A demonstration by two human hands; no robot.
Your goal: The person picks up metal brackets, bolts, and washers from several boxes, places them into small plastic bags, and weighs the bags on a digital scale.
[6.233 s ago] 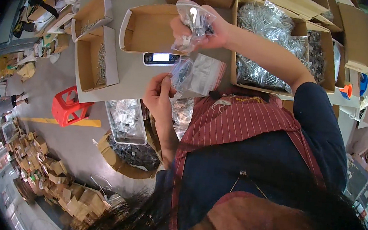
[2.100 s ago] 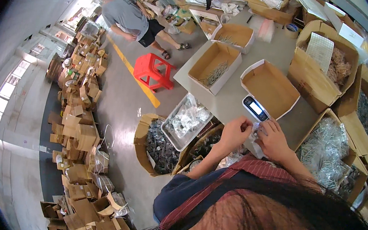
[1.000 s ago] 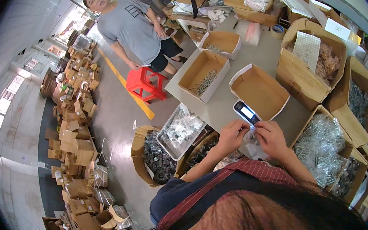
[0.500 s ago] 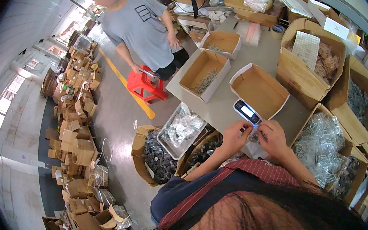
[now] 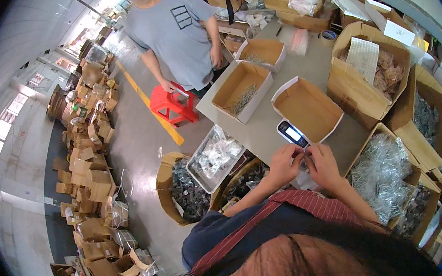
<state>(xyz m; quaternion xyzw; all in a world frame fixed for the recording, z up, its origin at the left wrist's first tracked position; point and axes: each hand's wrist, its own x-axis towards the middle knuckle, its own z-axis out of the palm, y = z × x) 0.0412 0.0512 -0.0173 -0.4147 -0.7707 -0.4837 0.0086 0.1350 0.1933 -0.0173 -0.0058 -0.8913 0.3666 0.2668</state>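
My left hand (image 5: 284, 164) and my right hand (image 5: 325, 166) meet at the near edge of the grey table, thumbs and fingertips pinched close together. Whatever they pinch is small and mostly hidden by the fingers. Clear plastic (image 5: 304, 180) shows just below the fingertips; whether it is held cannot be told. Right beyond my fingers lies a dark handheld device (image 5: 292, 133) with a lit screen and keys. Behind it stands a shallow open cardboard tray (image 5: 310, 105) with white outer sides and a bare brown bottom.
Further left, one open box (image 5: 230, 92) holds thin metal pieces; another (image 5: 262, 52) stands behind. Cartons with bagged metal parts (image 5: 382, 168) crowd my right. A metal tray (image 5: 213, 161) rests over a carton of dark parts (image 5: 188, 191). Across the table, a person (image 5: 175, 31) stands beside a red stool (image 5: 173, 105).
My fingertips have drawn closer together, hiding what showed between them. The person across has straightened slightly and shifted nearer the table. The view has moved a little.
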